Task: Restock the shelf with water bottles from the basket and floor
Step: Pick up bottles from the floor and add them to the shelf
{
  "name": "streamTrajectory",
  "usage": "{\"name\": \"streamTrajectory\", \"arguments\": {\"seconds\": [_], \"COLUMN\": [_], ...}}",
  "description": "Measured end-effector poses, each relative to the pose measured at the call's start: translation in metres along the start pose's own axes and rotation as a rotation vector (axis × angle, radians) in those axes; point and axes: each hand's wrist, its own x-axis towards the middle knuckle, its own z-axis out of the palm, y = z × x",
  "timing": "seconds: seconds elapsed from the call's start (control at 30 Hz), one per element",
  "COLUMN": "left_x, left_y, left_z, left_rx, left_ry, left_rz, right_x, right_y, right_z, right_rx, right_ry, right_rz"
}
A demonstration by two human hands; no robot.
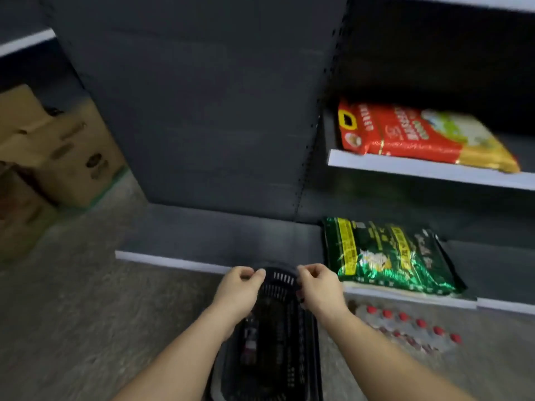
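Note:
A black plastic basket (278, 287) stands on the floor just in front of me, dark bottles dimly showing inside it. My left hand (237, 290) grips the far rim of the basket on the left side. My right hand (318, 287) grips the same rim on the right side, thumb and fingers curled over it. A shrink-wrapped pack of water bottles with red caps (411, 328) lies on the floor to the right of the basket. The bottom shelf (202, 241) of the dark shelving unit runs just beyond the basket.
A green rice bag (385, 256) lies on the bottom shelf at right. A red and yellow rice bag (419, 137) lies on the shelf above. Cardboard boxes (58, 151) are stacked on the floor at far left. Grey floor (101, 328) spreads to the left.

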Motion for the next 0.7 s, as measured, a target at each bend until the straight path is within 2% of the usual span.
{"name": "streamTrajectory", "arguments": {"seconds": [0.17,0.37,0.57,0.7], "left_x": [0.042,0.125,0.222,0.287], "left_y": [-0.094,-0.227,-0.361,-0.415], "left_z": [0.045,0.105,0.158,0.185], "left_rx": [0.036,0.067,0.215,0.178], "left_ry": [-0.056,-0.075,0.000,0.088], "left_rz": [-0.153,-0.279,-0.323,-0.320], "right_x": [0.029,0.094,0.159,0.196], "right_y": [0.107,0.240,0.360,0.417], "right_z": [0.026,0.088,0.184,0.243], "right_rx": [-0.055,-0.202,-0.302,-0.351], "right_ry": [-0.049,-0.151,-0.236,-0.309], "right_rz": [0.167,0.276,0.392,0.365]}}
